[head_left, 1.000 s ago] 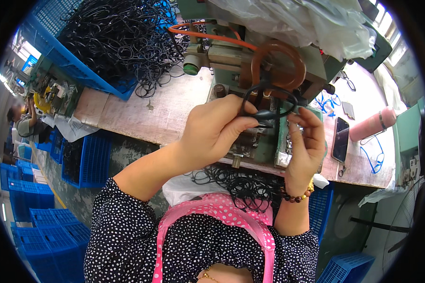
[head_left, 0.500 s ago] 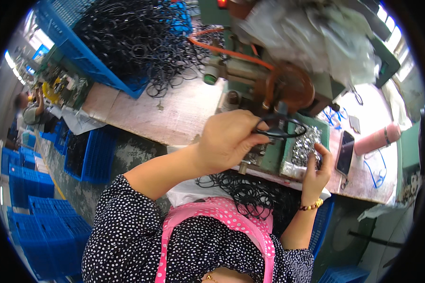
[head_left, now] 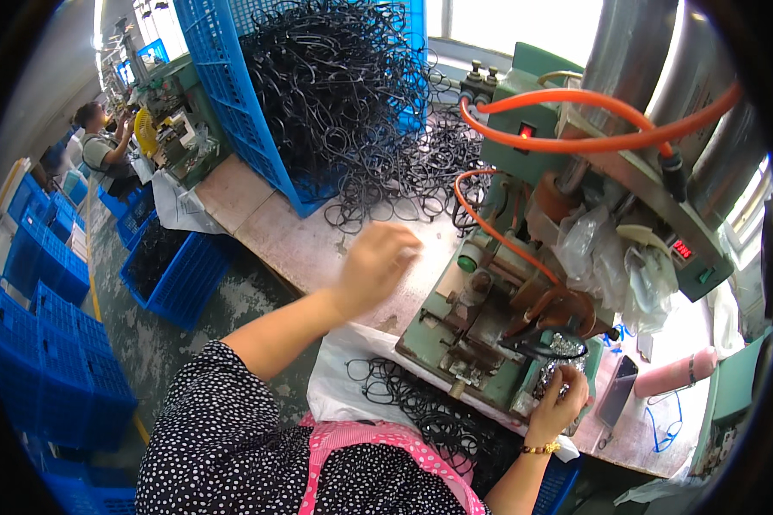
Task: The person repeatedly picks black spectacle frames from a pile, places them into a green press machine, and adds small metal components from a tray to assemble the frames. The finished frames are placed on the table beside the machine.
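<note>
The left hand (head_left: 374, 262) hangs above the pale worktable (head_left: 275, 232), near the loose spill of thin black rubber rings (head_left: 386, 202) that trails from the big heap (head_left: 335, 77) piled against the upright blue crate (head_left: 240, 112) at the table's far side. Its fingers are curled loosely and blurred, and I cannot tell whether they pinch a ring or hold nothing. The right hand (head_left: 558, 403) sits low at the near right end of the green bench machine (head_left: 489, 335), fingers closed around a crinkled, foil-wrapped part (head_left: 563, 365); just above it a black ring (head_left: 545, 348) lies across the machine's tooling under the copper-coloured head (head_left: 567, 309). More rings (head_left: 421, 408) rest on white cloth over the person's lap, beside the table's near edge. These rings look very light, limp and springy: they probably sag out of round when lifted and snag one another, so a pull on the tangle would likely drag several along. A fingertip pinch on a single strand at the outer fringe of the spill seems the surest hold; the rubber should grip skin well and is unlikely to break. An orange hose (head_left: 593, 137) loops over the machine, and a phone (head_left: 617, 390) and a pink cylinder (head_left: 674, 373) lie towards the table's right end.
</note>
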`<state>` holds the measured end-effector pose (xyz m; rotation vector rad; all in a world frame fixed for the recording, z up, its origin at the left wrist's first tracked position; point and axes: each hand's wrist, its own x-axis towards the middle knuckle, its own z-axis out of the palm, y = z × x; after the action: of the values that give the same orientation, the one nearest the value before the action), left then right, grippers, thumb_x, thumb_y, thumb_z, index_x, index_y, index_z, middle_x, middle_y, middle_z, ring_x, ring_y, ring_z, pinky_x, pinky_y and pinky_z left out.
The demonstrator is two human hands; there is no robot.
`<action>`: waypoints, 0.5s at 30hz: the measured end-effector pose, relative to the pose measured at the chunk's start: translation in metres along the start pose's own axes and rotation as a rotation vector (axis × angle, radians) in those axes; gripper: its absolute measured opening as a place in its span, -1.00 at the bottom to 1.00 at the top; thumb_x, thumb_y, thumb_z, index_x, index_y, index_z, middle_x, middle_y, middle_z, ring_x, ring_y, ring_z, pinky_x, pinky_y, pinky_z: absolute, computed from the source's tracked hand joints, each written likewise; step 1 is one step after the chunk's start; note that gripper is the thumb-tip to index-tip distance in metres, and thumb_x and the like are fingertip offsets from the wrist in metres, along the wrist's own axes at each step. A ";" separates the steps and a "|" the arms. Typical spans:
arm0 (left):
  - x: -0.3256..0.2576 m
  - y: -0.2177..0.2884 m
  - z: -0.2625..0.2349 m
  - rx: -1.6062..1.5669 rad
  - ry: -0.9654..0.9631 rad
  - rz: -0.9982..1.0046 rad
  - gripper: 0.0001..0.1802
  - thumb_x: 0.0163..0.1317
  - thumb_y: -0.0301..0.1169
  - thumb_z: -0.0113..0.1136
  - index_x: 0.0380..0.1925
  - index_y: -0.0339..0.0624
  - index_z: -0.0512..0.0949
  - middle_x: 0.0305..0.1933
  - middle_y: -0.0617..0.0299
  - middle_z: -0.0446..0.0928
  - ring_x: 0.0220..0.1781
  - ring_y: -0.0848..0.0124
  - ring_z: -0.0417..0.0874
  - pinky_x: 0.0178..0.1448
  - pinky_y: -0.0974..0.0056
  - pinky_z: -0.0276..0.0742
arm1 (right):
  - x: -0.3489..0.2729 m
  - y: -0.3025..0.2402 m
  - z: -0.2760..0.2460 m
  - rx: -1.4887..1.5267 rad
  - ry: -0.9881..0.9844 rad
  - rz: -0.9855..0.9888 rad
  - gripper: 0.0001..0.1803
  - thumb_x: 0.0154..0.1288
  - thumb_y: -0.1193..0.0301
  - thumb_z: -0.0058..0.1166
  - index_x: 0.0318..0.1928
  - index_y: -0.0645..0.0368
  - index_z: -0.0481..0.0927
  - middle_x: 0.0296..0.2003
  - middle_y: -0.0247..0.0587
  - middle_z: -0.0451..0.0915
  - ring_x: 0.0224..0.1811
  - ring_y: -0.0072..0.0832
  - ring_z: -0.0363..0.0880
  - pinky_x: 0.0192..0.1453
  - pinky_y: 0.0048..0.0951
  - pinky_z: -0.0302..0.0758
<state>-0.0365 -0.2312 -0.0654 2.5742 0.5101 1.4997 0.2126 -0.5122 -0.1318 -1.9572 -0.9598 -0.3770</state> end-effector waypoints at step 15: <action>0.003 -0.159 0.004 -0.250 -0.158 -1.068 -0.80 0.19 -0.32 0.29 -0.40 -0.22 0.55 -0.40 0.25 0.60 -0.38 0.49 0.53 -0.33 0.28 0.45 | -0.007 0.002 0.001 0.087 0.071 0.005 -0.91 0.34 0.60 0.09 -0.18 0.31 0.60 -0.26 -0.03 0.60 -0.16 -0.12 0.54 -0.01 -0.19 0.46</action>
<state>-0.0678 -0.0808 -0.1073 1.6764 1.2838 0.8719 0.2094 -0.5148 -0.1378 -1.8548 -0.9105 -0.3931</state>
